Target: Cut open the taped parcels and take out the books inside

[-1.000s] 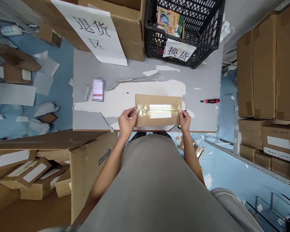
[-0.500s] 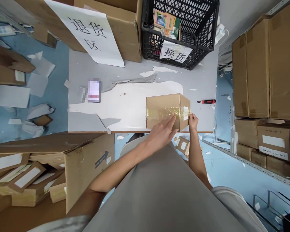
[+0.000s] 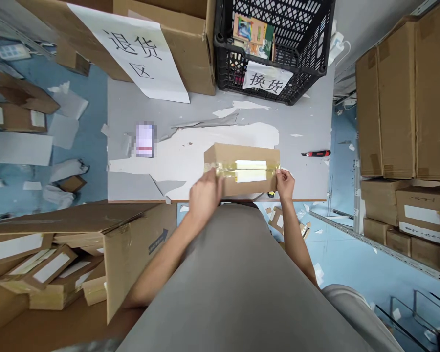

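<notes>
A taped cardboard box (image 3: 249, 151) lies near the front edge of the table, its long side facing me. Clear yellowish tape runs along that side, and white labels (image 3: 251, 176) are stuck there. My left hand (image 3: 205, 193), somewhat blurred, has its fingers curled against the box's left end. At the right end, my right hand (image 3: 286, 183) pinches the box's edge between thumb and fingers; whether a bit of tape is caught there is too small to tell. A small black and yellow object (image 3: 271, 194) shows partly beside the box's lower right corner.
A red and black utility knife (image 3: 316, 153) lies on the table's right side. Behind stand a black plastic crate (image 3: 253, 93) and a large carton (image 3: 198, 58) with a paper sign. An open carton (image 3: 139, 254) of parcels is at my left; stacked boxes (image 3: 396, 107) fill the right.
The box has turned so its long labelled side faces me, and sits further left. My left hand has moved from its top to its left end; my right hand stays at the right end.
</notes>
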Available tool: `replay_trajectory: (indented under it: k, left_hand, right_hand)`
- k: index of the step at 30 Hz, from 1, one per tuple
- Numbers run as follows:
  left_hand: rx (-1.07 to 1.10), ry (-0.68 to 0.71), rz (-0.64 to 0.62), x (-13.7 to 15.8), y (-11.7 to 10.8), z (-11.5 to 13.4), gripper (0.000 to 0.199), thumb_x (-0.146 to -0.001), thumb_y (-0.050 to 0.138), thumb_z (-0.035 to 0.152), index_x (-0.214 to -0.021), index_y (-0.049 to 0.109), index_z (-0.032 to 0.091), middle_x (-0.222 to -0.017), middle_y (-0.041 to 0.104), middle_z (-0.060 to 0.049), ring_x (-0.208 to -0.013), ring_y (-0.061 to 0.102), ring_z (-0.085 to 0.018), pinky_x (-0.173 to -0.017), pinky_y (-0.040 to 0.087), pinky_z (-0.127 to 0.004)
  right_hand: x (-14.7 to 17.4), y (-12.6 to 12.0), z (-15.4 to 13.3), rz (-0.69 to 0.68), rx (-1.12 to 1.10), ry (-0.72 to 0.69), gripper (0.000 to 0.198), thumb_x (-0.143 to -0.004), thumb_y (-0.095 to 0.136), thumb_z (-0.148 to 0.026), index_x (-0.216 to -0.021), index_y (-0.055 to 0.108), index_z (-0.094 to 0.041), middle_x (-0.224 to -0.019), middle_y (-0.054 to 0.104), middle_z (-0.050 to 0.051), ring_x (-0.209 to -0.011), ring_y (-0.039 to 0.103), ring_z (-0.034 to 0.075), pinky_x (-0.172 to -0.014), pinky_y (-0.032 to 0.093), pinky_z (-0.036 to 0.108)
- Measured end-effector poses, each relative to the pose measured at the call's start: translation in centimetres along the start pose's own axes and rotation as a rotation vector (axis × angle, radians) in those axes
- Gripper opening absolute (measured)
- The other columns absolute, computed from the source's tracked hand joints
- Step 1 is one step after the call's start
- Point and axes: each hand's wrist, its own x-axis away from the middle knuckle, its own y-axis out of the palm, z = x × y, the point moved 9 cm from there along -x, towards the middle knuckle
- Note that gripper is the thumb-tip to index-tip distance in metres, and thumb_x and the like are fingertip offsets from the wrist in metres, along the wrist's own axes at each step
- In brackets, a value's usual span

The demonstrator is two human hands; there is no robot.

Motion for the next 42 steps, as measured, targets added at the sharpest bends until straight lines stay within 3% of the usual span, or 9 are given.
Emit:
replay_trajectory:
  k: [5,9,13,17,21,27,32,36,42]
  left_hand:
    - [0.238,-0.262,0.14,-1.5,1.6,-10.1,0.036,-0.107,0.061,0.045,-0.117,0.083,0.018,-0.111,0.087,-0.017,-0.104,0.082,-0.037,-0.096,0.059,-0.042]
    - [0.448,-0.396,0.272,-0.8,2.7,-15.2,0.037,-0.1,0.069,0.047,-0.114,0.083,0.016,-0.109,0.088,-0.014,-0.104,0.082,-0.032,-0.101,0.062,-0.041]
    - [0.529,-0.487,0.325,-0.2,3.1,-20.5,0.04,-0.097,0.066,0.042,-0.119,0.082,0.011,-0.119,0.086,-0.017,-0.11,0.081,-0.03,-0.107,0.062,-0.041]
    - [0.515,-0.558,0.327,-0.3,3.3,-25.3,0.04,-0.098,0.059,0.034,-0.12,0.08,0.008,-0.128,0.084,-0.019,-0.117,0.079,-0.03,-0.112,0.06,-0.041]
    - [0.463,-0.596,0.31,-0.7,3.6,-27.5,0.035,-0.098,0.056,0.029,-0.113,0.08,0.009,-0.115,0.086,-0.015,-0.116,0.077,-0.029,-0.113,0.058,-0.041]
    - [0.429,-0.636,0.29,-1.1,3.6,-28.0,0.027,-0.096,0.056,0.026,-0.101,0.078,0.011,-0.097,0.084,-0.01,-0.103,0.077,-0.027,-0.106,0.06,-0.041]
    - [0.425,-0.629,0.294,-0.8,3.3,-26.6,0.029,-0.097,0.056,0.027,-0.106,0.078,0.01,-0.113,0.084,-0.017,-0.113,0.077,-0.03,-0.111,0.059,-0.041]
    - [0.507,-0.57,0.282,-0.7,3.7,-23.2,0.031,-0.096,0.062,0.03,-0.115,0.076,0.01,-0.119,0.083,-0.02,-0.111,0.079,-0.029,-0.108,0.061,-0.041]
    - [0.549,-0.407,0.156,-1.9,4.8,-15.3,0.035,-0.093,0.074,0.037,-0.116,0.083,0.013,-0.121,0.086,-0.017,-0.112,0.081,-0.035,-0.109,0.062,-0.047]
  right_hand:
    - [3.5,4.2,-5.4,-0.061,0.173,-0.138,0.053,-0.108,0.053,-0.062,-0.12,0.077,-0.016,-0.116,0.082,0.018,-0.108,0.078,0.031,-0.104,0.062,0.048]
    - [6.6,5.8,-10.3,-0.099,0.385,-0.286,0.05,-0.115,0.047,-0.047,-0.142,0.075,-0.015,-0.124,0.076,0.02,-0.117,0.074,0.034,-0.106,0.06,0.051]
    - [12.0,8.2,-16.4,-0.206,0.406,-0.522,0.049,-0.12,0.045,-0.041,-0.158,0.067,-0.02,-0.129,0.073,0.018,-0.123,0.072,0.032,-0.11,0.06,0.046]
    - [18.3,12.7,-21.7,-0.42,0.415,-0.728,0.054,-0.12,0.05,-0.04,-0.171,0.052,-0.024,-0.144,0.07,0.017,-0.131,0.068,0.033,-0.115,0.06,0.05]
    - [22.4,17.3,-24.6,-0.664,0.49,-0.818,0.064,-0.117,0.059,-0.047,-0.175,0.044,-0.025,-0.162,0.062,0.019,-0.138,0.065,0.036,-0.118,0.059,0.052]
    - [23.4,19.0,-26.3,-0.639,0.477,-0.878,0.065,-0.118,0.056,-0.043,-0.177,0.038,-0.023,-0.151,0.068,0.017,-0.132,0.065,0.033,-0.113,0.063,0.047]
    - [20.5,16.0,-24.0,-0.503,0.368,-0.789,0.064,-0.119,0.051,-0.051,-0.176,0.04,-0.023,-0.135,0.071,0.017,-0.125,0.067,0.034,-0.109,0.063,0.05]
    - [13.6,10.2,-18.9,-0.288,0.272,-0.603,0.051,-0.116,0.053,-0.058,-0.151,0.064,-0.022,-0.134,0.07,0.017,-0.124,0.07,0.035,-0.107,0.062,0.054]
    - [4.0,4.3,-7.5,-0.198,0.213,-0.152,0.046,-0.104,0.064,-0.063,-0.119,0.069,-0.02,-0.122,0.078,0.017,-0.097,0.077,0.029,-0.097,0.064,0.048]
